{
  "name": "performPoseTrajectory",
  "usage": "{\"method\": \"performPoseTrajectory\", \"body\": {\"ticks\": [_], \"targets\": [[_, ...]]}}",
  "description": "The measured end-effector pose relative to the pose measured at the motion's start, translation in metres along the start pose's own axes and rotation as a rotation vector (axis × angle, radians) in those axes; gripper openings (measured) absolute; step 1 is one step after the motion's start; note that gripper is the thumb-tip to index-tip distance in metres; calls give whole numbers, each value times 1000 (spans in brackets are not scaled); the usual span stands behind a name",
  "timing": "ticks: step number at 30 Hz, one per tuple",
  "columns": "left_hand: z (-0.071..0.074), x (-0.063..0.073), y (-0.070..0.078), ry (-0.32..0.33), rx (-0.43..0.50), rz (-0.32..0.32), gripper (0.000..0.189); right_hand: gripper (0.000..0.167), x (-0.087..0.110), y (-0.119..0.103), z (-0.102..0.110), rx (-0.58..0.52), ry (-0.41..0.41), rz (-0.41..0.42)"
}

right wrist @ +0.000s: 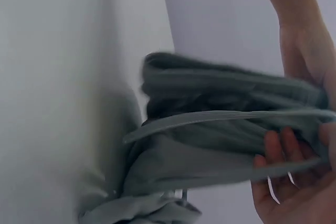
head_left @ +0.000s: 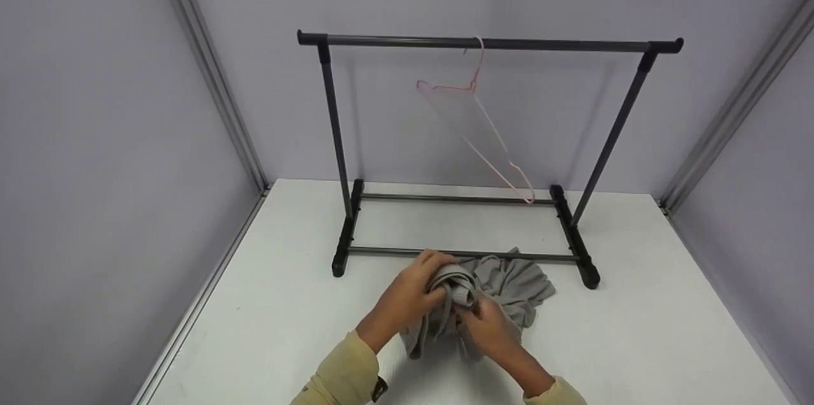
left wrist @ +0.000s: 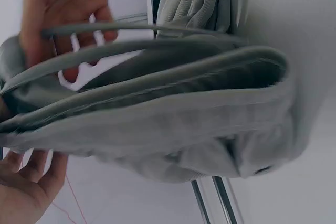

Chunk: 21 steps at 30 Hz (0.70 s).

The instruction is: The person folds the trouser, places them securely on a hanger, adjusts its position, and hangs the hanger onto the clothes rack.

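Observation:
A crumpled grey garment lies partly on the white table, with its near part lifted and bunched between both hands. My left hand grips the left side of the bunched fabric. At the lower right of the bunch, my right hand holds the cloth. In the left wrist view, a stitched edge of the garment gapes into a long opening, with the left hand at its lower side. The right wrist view has fingers of the right hand in among the loose folds.
A black garment rack stands at the back of the table, its front lower bar close by the garment. A pink hanger hangs from the top rail. Grey panels enclose the white table.

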<state>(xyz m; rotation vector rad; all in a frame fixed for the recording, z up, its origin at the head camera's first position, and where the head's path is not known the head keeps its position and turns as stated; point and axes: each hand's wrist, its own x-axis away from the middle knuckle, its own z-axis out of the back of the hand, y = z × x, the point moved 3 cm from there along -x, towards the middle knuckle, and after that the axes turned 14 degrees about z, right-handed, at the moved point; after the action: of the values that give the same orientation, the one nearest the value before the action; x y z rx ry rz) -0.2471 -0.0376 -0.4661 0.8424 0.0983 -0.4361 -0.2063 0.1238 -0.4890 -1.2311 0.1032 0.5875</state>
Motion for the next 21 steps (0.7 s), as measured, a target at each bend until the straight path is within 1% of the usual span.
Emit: {"method": "performPoseTrajectory", "body": {"ticks": [2, 3, 6, 8, 10, 12, 13, 15, 17, 19, 20, 21], "targets": [[-4, 0, 2, -40, -42, -15, 52, 26, 0, -2, 0, 2, 36, -9], [-5, 1, 3, -48, -56, -16, 51, 23, -1, -2, 1, 3, 51, -10], [-4, 2, 3, -54, -69, 20, 43, 20, -1, -1, 4, -3, 77, 27], [-1, 4, 1, -49, -68, 40, 36, 22, 0, 0, 6, -16, 80, 72], [2, 6, -1, -29, -71, 41, 34, 25, 0, 0, 7, 1, 65, 100], [5, 7, -3, 21, -78, 15, 31, 25, 0, 0, 9, 23, 28, 91], [7, 7, -4, 54, -78, -1, 29, 26, -1, 2, 11, 18, -7, 85], [14, 7, -5, 128, -68, -25, 28, 35, 1, 20, 15, 51, -96, 70], [23, 6, -5, 201, -44, -46, 24, 50, 7, 44, 22, 120, -178, 71], [34, 3, -6, 253, 3, -48, 20, 65, 16, 75, 33, 223, -252, 69], [40, 2, -6, 276, 32, -41, 19, 70, 20, 91, 38, 300, -276, 60], [46, 0, -6, 298, 63, -34, 17, 76, 24, 102, 43, 379, -292, 53]]}}
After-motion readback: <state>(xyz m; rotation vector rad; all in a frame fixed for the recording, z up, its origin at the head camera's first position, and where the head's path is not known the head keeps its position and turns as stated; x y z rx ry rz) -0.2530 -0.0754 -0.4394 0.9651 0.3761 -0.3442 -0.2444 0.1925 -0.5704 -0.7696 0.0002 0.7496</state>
